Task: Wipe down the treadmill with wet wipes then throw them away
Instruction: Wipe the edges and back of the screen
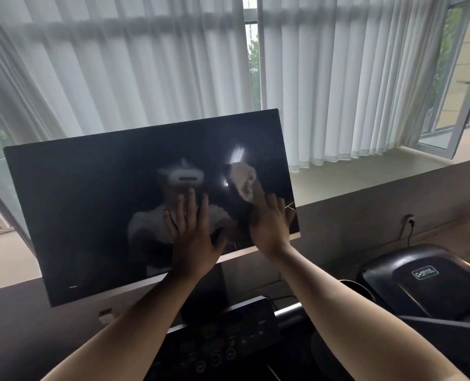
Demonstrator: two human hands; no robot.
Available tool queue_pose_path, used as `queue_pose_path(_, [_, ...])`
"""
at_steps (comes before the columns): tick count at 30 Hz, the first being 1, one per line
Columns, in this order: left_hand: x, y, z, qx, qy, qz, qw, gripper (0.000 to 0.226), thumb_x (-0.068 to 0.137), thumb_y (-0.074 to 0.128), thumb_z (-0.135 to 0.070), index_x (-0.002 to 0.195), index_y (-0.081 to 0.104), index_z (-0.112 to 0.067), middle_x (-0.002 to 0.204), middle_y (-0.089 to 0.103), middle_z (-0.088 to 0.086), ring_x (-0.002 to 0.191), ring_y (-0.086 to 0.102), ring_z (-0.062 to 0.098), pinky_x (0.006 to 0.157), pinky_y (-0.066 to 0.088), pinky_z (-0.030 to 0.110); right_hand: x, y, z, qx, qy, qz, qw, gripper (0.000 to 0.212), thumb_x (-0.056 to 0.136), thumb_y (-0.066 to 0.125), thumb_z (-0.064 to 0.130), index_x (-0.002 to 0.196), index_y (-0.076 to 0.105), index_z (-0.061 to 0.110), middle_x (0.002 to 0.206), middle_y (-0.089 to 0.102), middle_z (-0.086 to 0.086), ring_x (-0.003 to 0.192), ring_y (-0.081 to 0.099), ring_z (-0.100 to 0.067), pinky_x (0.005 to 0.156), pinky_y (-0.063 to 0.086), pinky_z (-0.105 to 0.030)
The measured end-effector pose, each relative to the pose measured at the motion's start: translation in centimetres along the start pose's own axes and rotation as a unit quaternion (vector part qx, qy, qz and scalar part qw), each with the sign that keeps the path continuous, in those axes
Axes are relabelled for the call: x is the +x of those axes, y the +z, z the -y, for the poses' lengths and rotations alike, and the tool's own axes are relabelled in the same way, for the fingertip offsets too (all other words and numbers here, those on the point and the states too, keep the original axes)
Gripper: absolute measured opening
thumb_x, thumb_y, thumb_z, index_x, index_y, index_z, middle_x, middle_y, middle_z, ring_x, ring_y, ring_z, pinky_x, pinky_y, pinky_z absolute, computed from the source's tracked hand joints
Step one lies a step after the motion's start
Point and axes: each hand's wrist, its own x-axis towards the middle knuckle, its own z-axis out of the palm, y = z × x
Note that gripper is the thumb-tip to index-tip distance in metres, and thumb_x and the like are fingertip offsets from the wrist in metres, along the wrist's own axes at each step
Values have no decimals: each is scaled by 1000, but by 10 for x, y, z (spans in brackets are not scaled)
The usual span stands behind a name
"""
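Observation:
The treadmill's big dark screen [77, 202] tilts in front of me above the black control console [228, 339]. My left hand [192, 237] lies flat on the glass near its lower middle, fingers spread and straight. My right hand [269, 226] presses on the screen's lower right corner with straight fingers. A pale crumpled wet wipe [243, 182] shows at its fingertips against the glass, and its outline blends with the hand's reflection. The glass also reflects a person wearing a headset.
A second machine's black motor cover [426, 279] sits at the right, beside a wall socket [408, 220] with a cable plugged in. White vertical blinds [338, 78] hang behind the screen over a pale window sill [366, 171]. An open window [448, 105] is at the far right.

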Motion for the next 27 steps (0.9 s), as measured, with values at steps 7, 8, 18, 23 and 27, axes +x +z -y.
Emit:
queue_pose_path(7, [0,-2,-3,-8,-15,12,1000,90,80,49,-57,156,35,-11,168,15,15,155,11,36,120,9,63,13,-5,-16,97,186,-22,978,83,90,43,7,160,9,36,134,46,-10,121,40,-34,91,26,-47])
queue_pose_path(8, [0,-1,-4,-13,-18,13,1000,90,80,49,-56,156,34,-11,168,15,15,155,10,36,120,10,64,9,-4,-11,96,168,-25,981,81,90,41,11,161,10,34,132,47,-10,120,41,-35,90,27,-48])
queue_pose_path(18, [-11,11,-7,-22,1,1,1000,73,88,52,-52,141,50,-2,164,22,22,154,11,39,116,15,69,-34,20,13,0,-158,36,987,66,89,37,35,155,31,34,113,56,-1,103,49,-30,82,23,-37])
queue_pose_path(23, [-14,9,-9,-7,2,-4,1000,83,86,46,-55,154,37,-8,166,20,17,154,14,37,118,12,65,-18,3,1,20,28,3,999,83,78,17,43,160,21,32,118,52,-6,112,45,-32,92,30,-46])
queue_pose_path(27, [-14,8,-10,-8,3,-4,1000,83,86,48,-54,155,36,-9,167,19,17,154,13,37,118,12,65,-13,2,-1,87,130,-10,988,76,89,37,28,160,14,38,124,50,-5,117,42,-31,91,26,-44])
